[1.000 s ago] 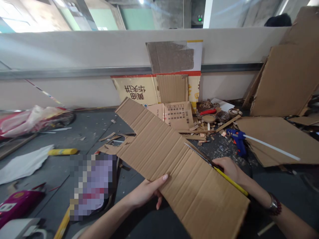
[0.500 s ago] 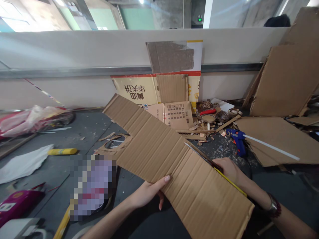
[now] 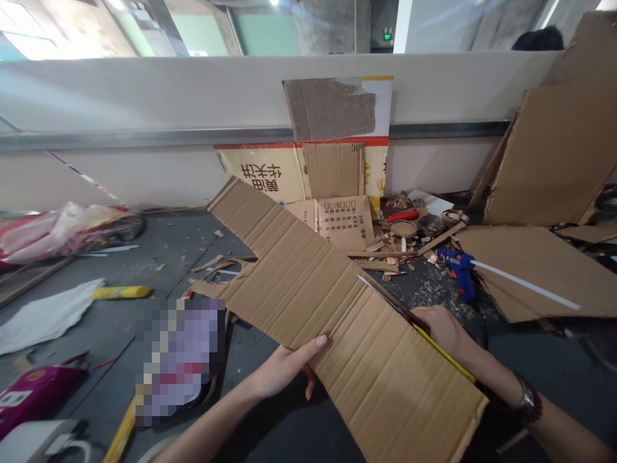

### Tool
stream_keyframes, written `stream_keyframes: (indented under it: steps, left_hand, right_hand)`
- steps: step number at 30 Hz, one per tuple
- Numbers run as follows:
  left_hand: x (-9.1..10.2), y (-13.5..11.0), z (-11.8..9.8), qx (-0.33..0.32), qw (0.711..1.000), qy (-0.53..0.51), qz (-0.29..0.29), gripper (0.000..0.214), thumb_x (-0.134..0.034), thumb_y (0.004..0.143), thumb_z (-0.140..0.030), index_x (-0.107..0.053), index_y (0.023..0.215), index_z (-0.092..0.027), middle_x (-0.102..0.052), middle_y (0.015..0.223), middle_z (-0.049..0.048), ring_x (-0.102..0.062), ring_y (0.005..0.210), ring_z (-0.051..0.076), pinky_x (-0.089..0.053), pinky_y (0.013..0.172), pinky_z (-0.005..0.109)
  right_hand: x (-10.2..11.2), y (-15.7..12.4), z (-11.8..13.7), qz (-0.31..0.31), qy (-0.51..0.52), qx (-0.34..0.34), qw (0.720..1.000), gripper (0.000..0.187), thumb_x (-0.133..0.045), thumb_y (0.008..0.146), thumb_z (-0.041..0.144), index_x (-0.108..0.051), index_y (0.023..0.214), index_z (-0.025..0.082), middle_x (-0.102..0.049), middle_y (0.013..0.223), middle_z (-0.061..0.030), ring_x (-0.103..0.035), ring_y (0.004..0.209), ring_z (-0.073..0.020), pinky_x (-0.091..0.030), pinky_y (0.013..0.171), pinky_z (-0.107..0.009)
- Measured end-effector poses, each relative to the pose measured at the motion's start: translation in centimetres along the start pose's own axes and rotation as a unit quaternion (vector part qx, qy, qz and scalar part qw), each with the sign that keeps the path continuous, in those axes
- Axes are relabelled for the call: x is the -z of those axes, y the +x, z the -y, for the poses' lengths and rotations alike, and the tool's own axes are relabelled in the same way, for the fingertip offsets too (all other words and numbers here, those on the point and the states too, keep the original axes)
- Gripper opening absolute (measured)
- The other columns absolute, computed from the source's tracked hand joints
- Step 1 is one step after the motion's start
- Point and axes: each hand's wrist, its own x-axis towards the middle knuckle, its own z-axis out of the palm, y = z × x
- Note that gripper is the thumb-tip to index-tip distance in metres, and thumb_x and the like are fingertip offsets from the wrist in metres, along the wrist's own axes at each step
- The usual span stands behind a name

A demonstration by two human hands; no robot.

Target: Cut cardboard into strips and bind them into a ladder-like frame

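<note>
A long piece of brown corrugated cardboard (image 3: 294, 263) slants across the view, with a notch cut into its far left side. My left hand (image 3: 289, 370) grips its near left edge, thumb on top and fingers underneath. At the opposite edge, my right hand (image 3: 441, 328) is closed around what look like scissors (image 3: 385, 299), with a yellow-edged handle partly hidden. Their pointed metal blade lies over the cardboard, near a narrow strip along that edge. Most of my right fingers are out of sight.
A blue glue gun (image 3: 457, 267) with a white glue stick lies at right, beside flat cardboard (image 3: 535, 276). Cardboard scraps and a red-handled item (image 3: 402, 217) lie behind. At left are a yellow-handled tool (image 3: 120, 292), a purple device (image 3: 36, 392) and a plastic bag (image 3: 62, 231).
The cardboard has turned slightly: its far end moved right and up, its near corner a little left. My left hand shifted slightly with it. The blade has stayed nearly in place.
</note>
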Motion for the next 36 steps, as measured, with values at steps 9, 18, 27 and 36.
stream_keyframes:
  steps: [9,18,27,36]
  left_hand:
    - [0.5,-0.1,0.2,0.005,1.0,0.003,-0.009,0.046,-0.056,0.072,-0.055,-0.06,0.074,-0.009,-0.06,0.053,0.0039,-0.053,0.039,0.013,-0.043,0.037,0.024]
    - [1.6,1.0,-0.7,-0.04,0.951,-0.216,-0.219,0.043,-0.064,0.067,-0.042,-0.059,0.099,-0.013,-0.065,0.106,0.0117,-0.057,0.103,0.03,-0.048,0.085,0.039]
    - [1.2,0.8,-0.3,-0.063,0.968,-0.145,-0.196,0.066,-0.076,0.058,-0.032,-0.051,0.116,-0.013,-0.062,0.109,0.0154,-0.053,0.109,0.032,-0.044,0.092,0.045]
    - [0.5,-0.1,-0.5,-0.023,0.996,-0.006,-0.091,0.043,-0.068,0.068,-0.038,-0.058,0.098,-0.01,-0.067,0.089,0.0147,-0.065,0.063,0.026,-0.055,0.052,0.039]
  right_hand:
    - [-1.0,0.6,-0.7,-0.022,0.03,0.032,0.999,0.021,-0.046,0.073,0.028,-0.053,0.057,0.017,-0.063,0.062,-0.0033,-0.056,0.058,-0.0148,-0.031,0.052,-0.022]
    - [-1.0,1.2,-2.0,0.024,0.11,0.024,0.993,0.03,-0.052,0.072,0.04,-0.061,0.06,0.014,-0.06,0.059,0.0022,-0.053,0.06,-0.0154,-0.034,0.051,-0.02]
    - [0.2,0.7,-1.8,0.035,0.125,0.008,0.991,0.025,-0.053,0.07,0.036,-0.065,0.063,0.015,-0.065,0.063,0.0031,-0.055,0.063,-0.0189,-0.039,0.055,-0.023]
    - [1.2,-0.1,-0.7,0.035,0.092,0.009,0.995,0.022,-0.056,0.069,0.036,-0.065,0.066,0.016,-0.07,0.074,-0.002,-0.059,0.071,-0.0231,-0.041,0.057,-0.024]
